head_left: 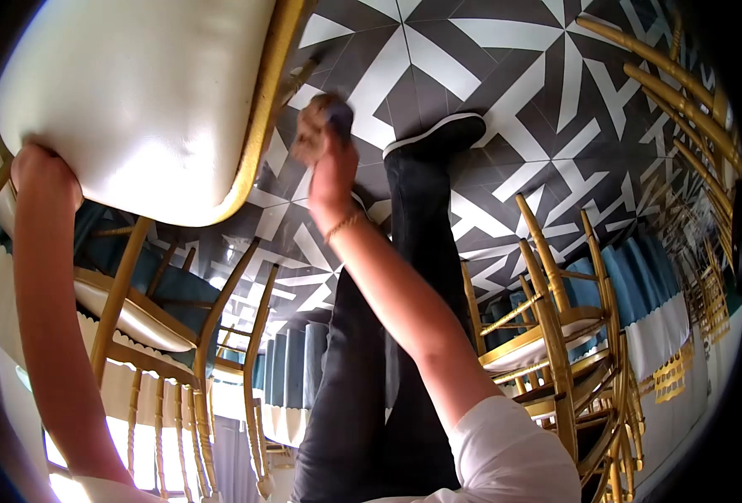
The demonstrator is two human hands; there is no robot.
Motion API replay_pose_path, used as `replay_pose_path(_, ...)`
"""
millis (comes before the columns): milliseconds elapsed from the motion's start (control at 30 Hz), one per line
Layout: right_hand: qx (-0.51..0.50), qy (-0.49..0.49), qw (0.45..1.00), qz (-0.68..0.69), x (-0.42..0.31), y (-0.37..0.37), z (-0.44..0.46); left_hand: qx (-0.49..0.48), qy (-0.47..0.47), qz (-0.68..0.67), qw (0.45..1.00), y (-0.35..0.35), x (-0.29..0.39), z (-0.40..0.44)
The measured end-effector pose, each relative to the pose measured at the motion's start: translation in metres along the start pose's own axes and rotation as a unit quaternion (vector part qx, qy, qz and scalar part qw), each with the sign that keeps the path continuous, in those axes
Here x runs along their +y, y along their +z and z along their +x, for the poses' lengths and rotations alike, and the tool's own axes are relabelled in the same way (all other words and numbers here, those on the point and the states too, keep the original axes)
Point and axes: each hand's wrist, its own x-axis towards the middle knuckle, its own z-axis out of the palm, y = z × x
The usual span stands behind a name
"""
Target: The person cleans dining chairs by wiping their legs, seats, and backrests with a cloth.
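A gold-framed chair with a glossy white padded seat fills the upper left. My left hand grips it at the seat's near left edge, and the fingers are partly hidden there. Beside the chair's right side, my right hand is closed around a crumpled brown cloth. Motion blurs this hand and the cloth, and a dark patch shows at their top. The cloth is close to a gold chair leg; I cannot tell whether they touch.
Black and white patterned tiles cover the floor. My black shoe rests on them. More gold chairs stand at lower left and right, near tables with blue and white cloths. Gold chair parts line the upper right.
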Motion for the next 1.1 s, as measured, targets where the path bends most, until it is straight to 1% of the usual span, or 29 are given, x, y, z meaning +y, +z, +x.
replay_pose_path(33,-0.013,-0.049,0.999,-0.013,0.009,-0.006,0.036,0.0,-0.003,-0.002,1.0,-0.002,-0.001,0.0)
replay_pose_path(67,0.011,-0.037,0.999,0.021,0.005,0.002,0.036,0.004,-0.011,-0.009,1.0,-0.005,-0.002,-0.001)
replay_pose_path(100,-0.03,-0.061,0.996,-0.057,0.016,-0.004,0.104,-0.007,-0.004,-0.009,1.0,-0.007,-0.001,-0.001)
replay_pose_path(133,-0.057,-0.042,0.994,-0.08,0.017,0.001,0.135,-0.014,-0.004,-0.012,1.0,-0.005,-0.001,-0.004)
replay_pose_path(167,-0.054,-0.048,0.993,-0.097,0.02,0.0,0.139,-0.02,-0.001,-0.015,1.0,-0.005,-0.002,-0.008)
replay_pose_path(233,-0.051,-0.024,0.991,-0.123,0.055,0.005,0.216,-0.028,0.011,-0.027,0.999,-0.005,-0.001,-0.011)
replay_pose_path(267,-0.051,-0.024,0.991,-0.123,0.056,0.012,0.222,-0.033,0.013,-0.032,0.999,-0.006,-0.001,-0.014)
replay_pose_path(333,0.014,-0.027,0.989,-0.146,0.08,0.022,0.212,-0.039,0.019,-0.032,0.999,-0.003,-0.002,-0.016)
replay_pose_path(367,0.038,-0.036,0.986,-0.16,0.071,0.037,0.204,-0.044,0.023,-0.038,0.998,0.0,-0.003,-0.019)
replay_pose_path(433,-0.005,-0.064,0.997,-0.046,0.04,0.043,0.143,-0.044,0.02,-0.056,0.997,0.001,-0.002,-0.023)
replay_pose_path(500,-0.017,-0.014,0.998,0.056,0.045,0.038,0.116,-0.044,0.018,-0.077,0.996,0.007,-0.004,-0.03)
replay_pose_path(533,-0.011,0.043,0.996,0.071,0.037,0.044,0.098,-0.041,0.017,-0.091,0.995,0.008,-0.004,-0.033)
replay_pose_path(567,-0.05,0.022,0.998,0.02,0.03,0.05,0.089,-0.043,0.02,-0.096,0.994,0.012,-0.006,-0.04)
replay_pose_path(600,-0.067,0.042,0.992,0.099,0.018,0.055,0.06,-0.032,0.009,-0.109,0.993,0.01,-0.008,-0.049)
replay_pose_path(633,-0.088,0.059,0.976,0.193,-0.005,0.081,0.015,-0.027,0.007,-0.124,0.992,0.009,-0.008,-0.059)
replay_pose_path(700,-0.215,0.149,0.91,0.321,-0.024,0.084,-0.02,-0.011,0.001,-0.147,0.989,0.014,-0.004,-0.08)
replay_pose_path(733,-0.207,0.109,0.945,0.228,-0.03,0.085,-0.039,-0.004,0.0,-0.156,0.988,0.012,0.01,-0.087)
replay_pose_path(767,-0.117,0.148,0.965,0.181,-0.039,0.081,-0.057,0.03,-0.027,-0.062,0.997,0.019,0.014,-0.098)
replay_pose_path(800,-0.036,0.187,0.975,0.116,-0.056,0.091,-0.078,0.074,-0.062,0.016,0.995,0.022,0.032,-0.105)
replay_pose_path(833,-0.024,0.217,0.962,0.162,-0.06,0.094,-0.091,0.112,-0.096,0.103,0.984,0.023,0.047,-0.109)
replay_pose_path(867,-0.023,0.232,0.958,0.167,-0.063,0.087,-0.097,0.142,-0.125,0.197,0.962,0.03,0.049,-0.109)
replay_pose_path(900,-0.028,0.253,0.955,0.152,-0.074,0.091,-0.107,0.142,-0.15,0.298,0.932,0.034,0.042,-0.09)
replay_pose_path(967,0.003,0.277,0.947,0.164,-0.088,0.096,-0.116,0.139,-0.082,0.198,0.967,0.021,0.024,-0.076)
replay_pose_path(1000,0.016,0.264,0.951,0.161,-0.087,0.098,-0.119,0.123,-0.114,0.105,0.98,0.02,0.021,-0.068)
replay_pose_path(1033,0.012,0.267,0.952,0.152,-0.093,0.101,-0.124,0.129,-0.119,0.098,0.979,0.02,0.02,-0.066)
replay_pose_path(1100,-0.06,0.31,0.948,0.051,-0.112,0.1,-0.152,0.175,-0.162,0.117,0.964,0.021,0.02,-0.064)
